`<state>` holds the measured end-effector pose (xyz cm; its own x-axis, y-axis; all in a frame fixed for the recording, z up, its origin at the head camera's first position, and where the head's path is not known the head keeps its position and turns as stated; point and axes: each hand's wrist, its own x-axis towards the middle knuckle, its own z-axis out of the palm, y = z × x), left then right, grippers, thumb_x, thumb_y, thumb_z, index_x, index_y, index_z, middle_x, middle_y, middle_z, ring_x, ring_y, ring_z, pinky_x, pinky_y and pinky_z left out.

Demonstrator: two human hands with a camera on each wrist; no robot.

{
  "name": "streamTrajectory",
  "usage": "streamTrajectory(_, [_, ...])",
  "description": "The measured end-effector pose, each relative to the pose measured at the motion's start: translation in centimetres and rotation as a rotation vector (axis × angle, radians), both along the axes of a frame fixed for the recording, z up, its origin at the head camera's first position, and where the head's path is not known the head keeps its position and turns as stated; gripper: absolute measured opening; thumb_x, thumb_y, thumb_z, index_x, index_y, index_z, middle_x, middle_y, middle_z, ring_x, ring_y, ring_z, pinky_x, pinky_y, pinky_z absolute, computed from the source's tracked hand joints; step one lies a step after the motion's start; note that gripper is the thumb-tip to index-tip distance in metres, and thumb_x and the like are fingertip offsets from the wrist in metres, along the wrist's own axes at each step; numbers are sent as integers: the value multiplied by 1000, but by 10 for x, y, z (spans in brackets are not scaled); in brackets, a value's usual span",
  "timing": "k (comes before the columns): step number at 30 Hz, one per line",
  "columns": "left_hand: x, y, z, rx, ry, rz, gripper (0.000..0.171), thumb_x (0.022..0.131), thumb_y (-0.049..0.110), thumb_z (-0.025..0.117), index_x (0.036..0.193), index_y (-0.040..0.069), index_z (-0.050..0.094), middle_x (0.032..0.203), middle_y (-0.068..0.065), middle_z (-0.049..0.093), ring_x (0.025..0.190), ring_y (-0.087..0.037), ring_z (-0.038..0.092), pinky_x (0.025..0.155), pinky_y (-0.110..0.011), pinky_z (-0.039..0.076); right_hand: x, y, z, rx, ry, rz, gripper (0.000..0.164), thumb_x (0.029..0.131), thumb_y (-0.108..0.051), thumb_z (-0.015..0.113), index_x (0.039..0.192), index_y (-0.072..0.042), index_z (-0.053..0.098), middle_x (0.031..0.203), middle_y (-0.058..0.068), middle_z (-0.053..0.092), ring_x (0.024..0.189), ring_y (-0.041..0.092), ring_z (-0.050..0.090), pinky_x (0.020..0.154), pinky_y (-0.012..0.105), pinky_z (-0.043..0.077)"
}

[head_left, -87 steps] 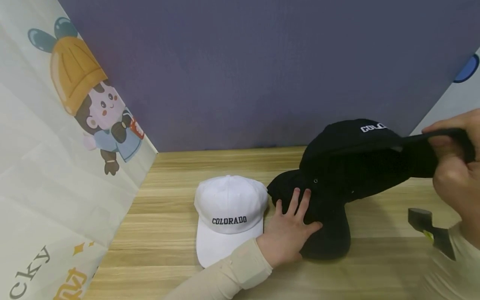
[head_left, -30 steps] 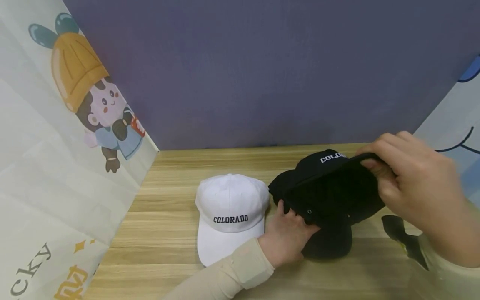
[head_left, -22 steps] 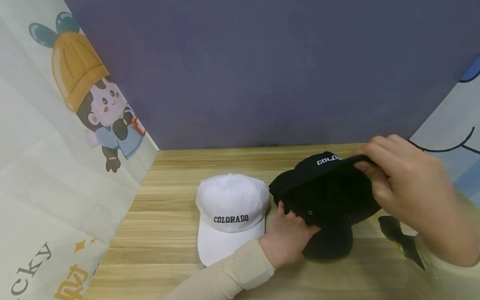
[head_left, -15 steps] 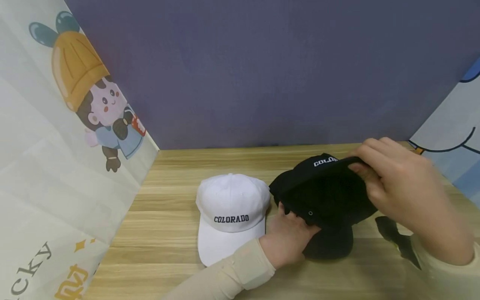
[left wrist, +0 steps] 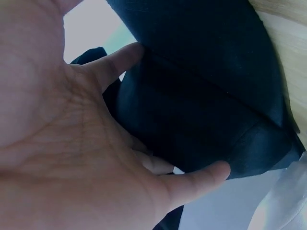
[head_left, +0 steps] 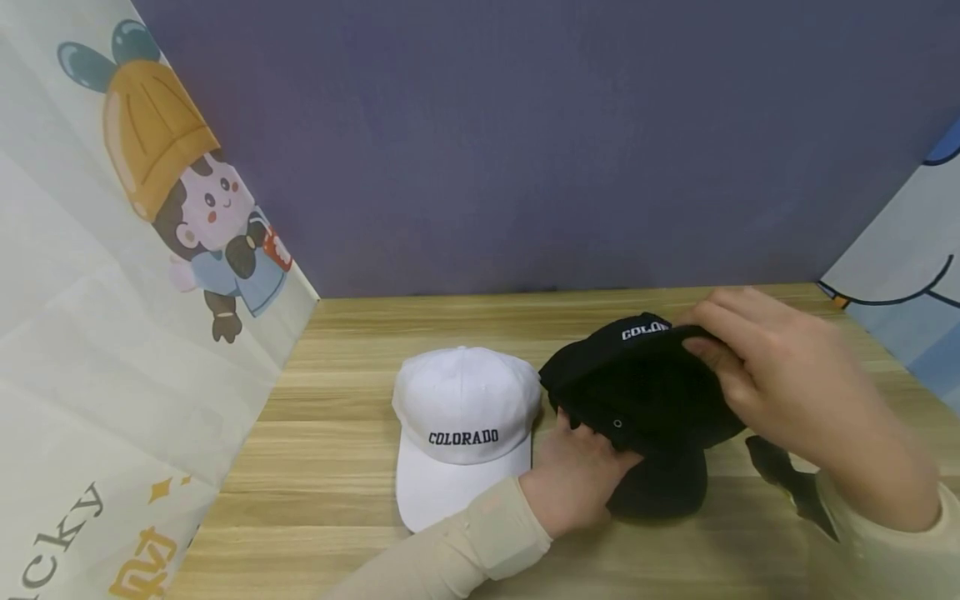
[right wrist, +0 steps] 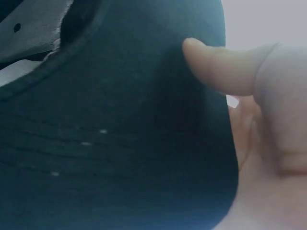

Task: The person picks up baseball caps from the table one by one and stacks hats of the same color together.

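Observation:
A black cap [head_left: 645,379] with white lettering tilts in the head view, its dark inside facing me. My right hand [head_left: 780,375] pinches its brim between thumb and fingers; the right wrist view shows that stitched brim [right wrist: 120,110] close up. Under it, a second black cap [head_left: 660,483] lies on the table, mostly covered, with its brim toward me. My left hand [head_left: 573,483] rests on the lower cap with spread fingers. Its fingertips are partly hidden beneath the upper cap. In the left wrist view the fingers touch the lower cap's dark cloth [left wrist: 192,105].
A white cap [head_left: 465,400] lettered COLORADO stands just left of the black ones, brim toward me. The wooden table [head_left: 337,417] ends at a dark blue-grey panel [head_left: 487,150] behind. A pale wall with a cartoon figure [head_left: 217,208] rises on the left; another printed wall stands right.
My right hand has brought the upper black cap left and down over the lower one, tilting it. The cap now covers my left fingertips. My left hand has stayed in place.

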<state>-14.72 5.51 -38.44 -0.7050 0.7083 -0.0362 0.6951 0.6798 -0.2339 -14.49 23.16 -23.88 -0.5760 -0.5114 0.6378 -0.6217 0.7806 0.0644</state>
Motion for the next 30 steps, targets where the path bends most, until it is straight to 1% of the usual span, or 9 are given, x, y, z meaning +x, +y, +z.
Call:
streamTrajectory(5, [4,1,3,-37,-12,27,79,70,58,75,139,49,37,140,10,51,130,-17,46,102,-53,38,0,2,-2,24,-34,27,16,82,-11,68,96,-17,66,91,-8,64,74,9,61,66,31,44])
streamTrajectory(10, [11,1,9,-81,-19,55,80,71,67,70,140,49,36,145,7,44,135,-19,40,103,-51,38,3,3,-4,42,-100,63,28,75,-8,76,97,-22,67,91,-14,63,71,3,57,65,22,43])
streamTrajectory(11, [13,0,11,-84,-27,57,78,72,67,69,140,48,36,145,7,43,134,-19,40,103,-50,38,3,3,-4,47,-118,71,33,72,-6,78,98,-23,67,92,-15,63,73,4,58,66,23,44])
streamTrajectory(13, [17,-1,15,-80,-49,50,76,73,68,67,140,47,37,146,6,41,134,-20,39,103,-49,38,5,3,-5,68,-155,77,37,70,-6,79,99,-25,66,92,-18,61,74,1,57,65,22,45])
streamTrajectory(16, [23,-4,21,-65,-92,17,76,74,68,67,139,45,37,147,6,37,135,-21,38,103,-48,39,6,2,-7,106,-208,82,38,71,-8,80,99,-29,65,94,-22,59,78,-1,59,65,26,48])
streamTrajectory(20, [29,-7,25,-74,-126,-31,78,71,72,66,139,45,37,149,6,34,137,-23,37,101,-46,41,6,2,-12,147,-257,89,38,73,-11,80,99,-33,63,97,-23,58,79,-1,59,64,28,49])
streamTrajectory(24, [29,-7,28,-93,-187,-48,75,72,73,64,137,45,39,149,8,37,136,-23,39,101,-44,41,6,1,-18,172,-297,102,38,75,-12,80,98,-35,60,96,-24,56,76,-4,56,61,26,48])
streamTrajectory(27, [27,-9,30,-90,-227,-43,71,74,72,64,135,44,43,146,9,41,134,-22,41,101,-44,41,5,1,-23,194,-334,109,37,76,-11,79,97,-33,59,95,-23,54,75,-4,57,62,25,48])
streamTrajectory(30, [23,-13,35,-77,-230,-34,66,74,71,63,131,41,50,141,10,47,131,-21,45,99,-43,43,5,1,-27,220,-381,115,36,77,-9,78,97,-30,57,94,-21,53,78,-1,58,65,26,49])
